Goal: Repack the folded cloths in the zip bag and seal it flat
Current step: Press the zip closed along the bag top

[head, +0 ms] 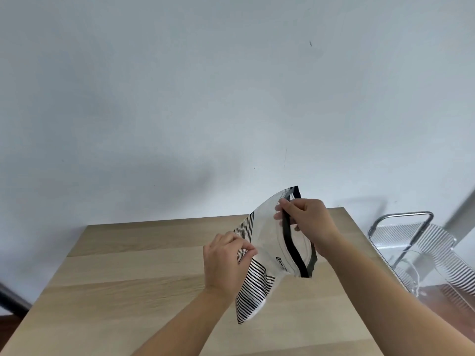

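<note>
From my seat at the monitor, the left hand (226, 263) was curled, back of the hand toward the camera, with thumb and fingertips pinched shut on the striped lower portion of the zip bag (267, 242). Its forearm came up from the bottom edge of the view at a slant toward the right. The right hand (307, 222) sat higher and farther back, knuckles up, thumb and forefinger closed on the dark zip strip (291, 242) near its upper end, while the other fingers folded behind the strip. That forearm ran in from the lower right corner, wrist bent slightly inward. Between the two grips the bag was held up above the table, tilted, its mouth facing the right hand and gaping a little along the strip's lower run. The clear upper part showed a pale mass inside; I could not tell whether that was cloth. The black-and-white striped part hung down toward the wooden table (128, 291), its bottom corner close over the surface. Past the table's right edge stood a clear ribbed chair with a chrome frame (411, 240), and a plain pale wall (180, 98) filled everything behind.
</note>
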The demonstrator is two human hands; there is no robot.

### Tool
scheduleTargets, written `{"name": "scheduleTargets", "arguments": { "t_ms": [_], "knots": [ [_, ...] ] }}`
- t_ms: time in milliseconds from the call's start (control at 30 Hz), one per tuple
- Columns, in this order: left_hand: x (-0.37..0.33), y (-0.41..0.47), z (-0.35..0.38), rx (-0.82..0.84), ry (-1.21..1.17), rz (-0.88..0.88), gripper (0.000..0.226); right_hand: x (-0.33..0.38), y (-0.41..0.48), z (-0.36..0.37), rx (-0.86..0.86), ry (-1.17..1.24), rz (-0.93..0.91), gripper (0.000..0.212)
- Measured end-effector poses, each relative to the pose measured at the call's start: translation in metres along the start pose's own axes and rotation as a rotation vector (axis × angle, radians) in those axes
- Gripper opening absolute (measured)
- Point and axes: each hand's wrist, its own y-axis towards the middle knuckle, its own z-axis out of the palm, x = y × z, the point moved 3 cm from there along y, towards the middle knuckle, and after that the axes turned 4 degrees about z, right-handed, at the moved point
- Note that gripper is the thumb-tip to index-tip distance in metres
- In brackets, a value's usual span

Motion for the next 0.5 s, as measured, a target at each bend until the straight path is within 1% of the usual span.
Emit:
{"name": "scheduleTargets", "arguments": {
  "t_ms": [33, 133, 167, 200, 267, 300, 333, 400, 500],
  "knots": [
    [0.002, 0.002, -0.002, -0.001, -0.015, -0.028, 0.008, -0.001, -0.003, -0.001, 0.038, -0.059, -0.031, 0.034],
    [0.008, 0.008, -0.008, -0.011, -0.041, -0.102, 0.008, -0.008, -0.019, 0.002, 0.223, -0.196, -0.125, 0.051],
    [0.010, 0.011, -0.010, -0.019, -0.051, -0.123, 0.008, -0.011, -0.024, 0.003, 0.260, -0.239, -0.137, 0.054],
    [0.012, 0.014, -0.011, -0.026, -0.066, -0.140, 0.007, -0.016, -0.027, 0.004, 0.271, -0.282, -0.145, 0.051],
    [0.015, 0.018, -0.013, -0.031, -0.092, -0.157, 0.007, -0.021, -0.028, 0.006, 0.217, -0.348, -0.161, 0.031],
    [0.015, 0.019, -0.014, -0.030, -0.094, -0.157, 0.007, -0.023, -0.027, 0.006, 0.175, -0.359, -0.170, 0.025],
    [0.015, 0.020, -0.014, -0.028, -0.087, -0.153, 0.009, -0.024, -0.025, 0.006, 0.134, -0.358, -0.178, 0.026],
    [0.012, 0.017, -0.014, -0.035, -0.072, -0.135, 0.019, -0.023, -0.022, 0.005, 0.077, -0.338, -0.184, 0.031],
    [0.005, 0.009, -0.015, -0.074, -0.093, -0.059, 0.029, -0.017, -0.018, 0.005, 0.018, -0.277, -0.192, 0.034]
  ]
}}
